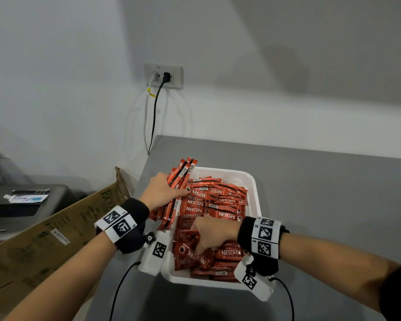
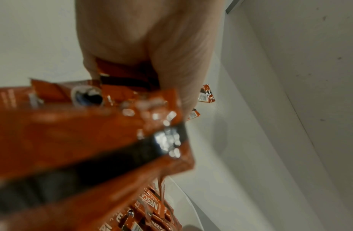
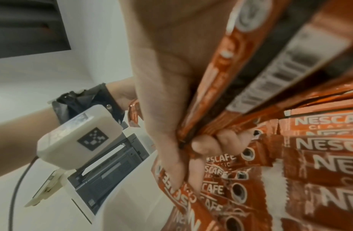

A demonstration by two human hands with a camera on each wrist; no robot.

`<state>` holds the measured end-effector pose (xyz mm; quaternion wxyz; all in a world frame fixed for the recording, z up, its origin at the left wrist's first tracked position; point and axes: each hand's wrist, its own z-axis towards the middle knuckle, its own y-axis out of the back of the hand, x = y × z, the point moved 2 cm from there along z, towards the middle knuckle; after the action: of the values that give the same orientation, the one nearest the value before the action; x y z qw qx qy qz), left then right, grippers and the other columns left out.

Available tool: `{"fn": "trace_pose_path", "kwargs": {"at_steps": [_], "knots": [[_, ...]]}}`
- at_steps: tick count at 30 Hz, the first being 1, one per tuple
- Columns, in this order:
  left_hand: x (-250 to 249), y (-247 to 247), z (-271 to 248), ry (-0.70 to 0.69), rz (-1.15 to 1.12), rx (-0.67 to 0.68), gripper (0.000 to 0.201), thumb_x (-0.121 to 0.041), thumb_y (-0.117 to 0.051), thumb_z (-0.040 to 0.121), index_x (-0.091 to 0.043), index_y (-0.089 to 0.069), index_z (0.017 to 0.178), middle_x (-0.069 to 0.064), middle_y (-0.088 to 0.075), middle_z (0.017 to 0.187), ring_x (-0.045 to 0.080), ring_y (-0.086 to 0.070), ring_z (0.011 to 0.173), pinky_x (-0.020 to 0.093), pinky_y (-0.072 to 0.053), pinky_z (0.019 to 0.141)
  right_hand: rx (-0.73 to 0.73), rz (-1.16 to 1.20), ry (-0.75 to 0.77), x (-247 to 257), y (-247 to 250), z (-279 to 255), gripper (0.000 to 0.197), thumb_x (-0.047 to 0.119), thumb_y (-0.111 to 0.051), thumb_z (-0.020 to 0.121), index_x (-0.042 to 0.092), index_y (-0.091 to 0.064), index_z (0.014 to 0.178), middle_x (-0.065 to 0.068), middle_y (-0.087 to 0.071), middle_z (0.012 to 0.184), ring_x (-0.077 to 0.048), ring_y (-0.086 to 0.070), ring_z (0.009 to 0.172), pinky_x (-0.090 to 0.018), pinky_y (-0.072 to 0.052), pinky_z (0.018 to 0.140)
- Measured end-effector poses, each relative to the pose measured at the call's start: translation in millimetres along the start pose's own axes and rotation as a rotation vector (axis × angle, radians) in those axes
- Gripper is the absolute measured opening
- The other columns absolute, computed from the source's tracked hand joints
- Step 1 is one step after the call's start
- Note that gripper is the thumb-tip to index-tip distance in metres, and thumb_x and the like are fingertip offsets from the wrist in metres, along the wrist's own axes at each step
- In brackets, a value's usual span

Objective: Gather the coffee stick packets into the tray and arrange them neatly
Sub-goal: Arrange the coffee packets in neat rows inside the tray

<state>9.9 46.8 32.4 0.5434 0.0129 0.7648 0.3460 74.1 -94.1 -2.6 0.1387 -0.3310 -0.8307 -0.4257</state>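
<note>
Soft even light, wrist views blurred – distorted

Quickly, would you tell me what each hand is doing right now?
Left hand: grips a bundle of coffee stick packets over the tray edge.
Right hand: fingers curled around packets in the tray.

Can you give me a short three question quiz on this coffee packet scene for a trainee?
1. True or false: the left hand grips a bundle of packets at the left edge of the white tray.
2. What is the right hand doing? A) resting on the grey counter B) picking among the loose packets in the tray C) holding the cardboard box
3. Fill in: the brand printed on the packets is ____.

Key: 1 true; 2 B; 3 Nescafe.
</note>
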Motion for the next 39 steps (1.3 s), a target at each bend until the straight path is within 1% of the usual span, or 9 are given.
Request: {"fn": "trace_pose_path", "kwargs": {"at_steps": [6,12,16,20,23,25,27,32,39], "knots": [[-0.6,3.0,-0.9,-0.018,-0.005,-0.044,0.022,-0.017,-0.07,0.081,-0.018,-0.052,0.069,-0.005,-0.057,0.064,0.005,-0.054,0.054,0.015,-0.041,0.055,-0.198,0.08,0.122,-2.1,7.0,-3.5,0.018,0.013,-0.07,0.083,-0.002,-0.065,0.092,-0.014,-0.071,0.087,-0.019,-0.066,0.067,-0.024,-0.05,0.057],[4.9,5.2,1.9,0.0,-0.042,-0.072,0.02,-0.02,-0.068,0.083,-0.017,-0.053,0.07,-0.004,-0.057,0.065,0.006,-0.054,0.055,0.017,-0.043,0.056,-0.646,0.231,-0.006,-41.2,24.0,-14.7,0.006,0.022,-0.063,0.089,0.019,-0.062,0.084,0.007,-0.064,0.074,-0.01,-0.059,0.057,-0.019,-0.048,0.058],[2.2,1.6,-0.5,-0.005,-0.066,-0.062,0.023,-0.021,-0.064,0.086,-0.018,-0.05,0.068,-0.006,-0.055,0.061,0.002,-0.053,0.049,0.014,-0.04,0.054,-0.96,0.486,0.073,-49.2,42.7,-31.5,0.029,0.015,-0.061,0.091,0.026,-0.056,0.118,0.015,-0.066,0.09,-0.001,-0.066,0.081,-0.014,-0.05,0.068],[-9.1,-4.1,-2.7,-0.042,-0.1,-0.044,0.024,-0.019,-0.06,0.089,-0.015,-0.048,0.068,-0.004,-0.057,0.063,-0.002,-0.056,0.045,0.009,-0.04,0.049,-1.022,0.582,0.198,-37.6,51.4,-37.7,0.038,0.009,-0.058,0.092,0.039,-0.051,0.113,0.018,-0.064,0.093,0.008,-0.062,0.086,-0.015,-0.05,0.076],[-16.3,-7.4,-4.7,-0.064,-0.192,-0.044,0.025,-0.018,-0.06,0.089,-0.015,-0.048,0.067,-0.004,-0.059,0.062,-0.001,-0.059,0.048,0.011,-0.044,0.052,-1.078,0.646,0.214,-31.3,53.5,-33.3,0.033,0.013,-0.058,0.093,0.017,-0.052,0.124,0.01,-0.063,0.099,0.002,-0.06,0.087,-0.022,-0.051,0.082],[-20.0,-8.1,-5.7,-0.07,-0.244,-0.067,0.027,-0.015,-0.06,0.089,-0.014,-0.048,0.065,-0.005,-0.058,0.058,0.0,-0.058,0.047,0.013,-0.044,0.052,-1.064,0.789,0.233,-29.6,51.4,-27.0,0.044,0.013,-0.056,0.094,0.005,-0.043,0.135,0.013,-0.063,0.091,-0.001,-0.059,0.073,-0.018,-0.051,0.065],[-22.6,-8.6,-5.5,-0.069,-0.289,-0.099,0.021,-0.013,-0.059,0.089,-0.011,-0.051,0.069,0.0,-0.059,0.063,0.004,-0.059,0.052,0.014,-0.046,0.053,-1.052,0.902,0.244,-26.9,49.0,-23.3,0.04,0.011,-0.054,0.095,0.0,-0.042,0.132,0.016,-0.061,0.068,0.0,-0.053,0.051,-0.015,-0.043,0.047],[-20.1,-9.2,-5.3,-0.067,-0.376,-0.019,0.022,-0.024,-0.061,0.088,-0.009,-0.062,0.105,0.007,-0.07,0.092,0.019,-0.069,0.082,0.024,-0.055,0.073,-1.141,0.864,0.236,-23.2,49.8,-20.4,0.01,0.015,-0.055,0.094,0.02,-0.053,0.102,0.003,-0.061,0.081,-0.002,-0.057,0.061,-0.018,-0.046,0.058],[-17.9,-6.8,-5.4,-0.098,-0.161,-0.027,0.016,-0.023,-0.07,0.081,-0.015,-0.06,0.072,-0.002,-0.067,0.069,0.003,-0.064,0.057,0.017,-0.05,0.06,-0.944,0.756,0.22,-25.2,37.4,-23.4,0.016,0.013,-0.063,0.089,0.02,-0.052,0.098,0.004,-0.064,0.085,0.0,-0.061,0.07,-0.011,-0.047,0.062]]}}
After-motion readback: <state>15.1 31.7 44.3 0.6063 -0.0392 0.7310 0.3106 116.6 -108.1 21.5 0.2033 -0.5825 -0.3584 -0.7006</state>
